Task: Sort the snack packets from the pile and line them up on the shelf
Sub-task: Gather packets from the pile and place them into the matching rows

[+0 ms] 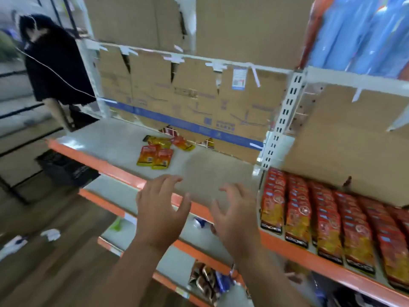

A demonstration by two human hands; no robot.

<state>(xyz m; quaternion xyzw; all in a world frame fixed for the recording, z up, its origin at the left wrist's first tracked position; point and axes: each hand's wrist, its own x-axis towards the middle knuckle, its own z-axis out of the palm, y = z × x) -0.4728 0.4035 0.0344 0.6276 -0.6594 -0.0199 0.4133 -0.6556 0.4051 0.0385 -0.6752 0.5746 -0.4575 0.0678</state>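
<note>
Here our left hand (162, 209) and right hand (235, 218) hover spread and empty over the front edge of the shelf (106, 138); we should reach deep (nearest pair first) for the snack packets (155, 156).

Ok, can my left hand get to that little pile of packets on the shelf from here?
Probably yes. The left hand is open and empty at the front edge, and only bare shelf lies between it and the pile.
</note>
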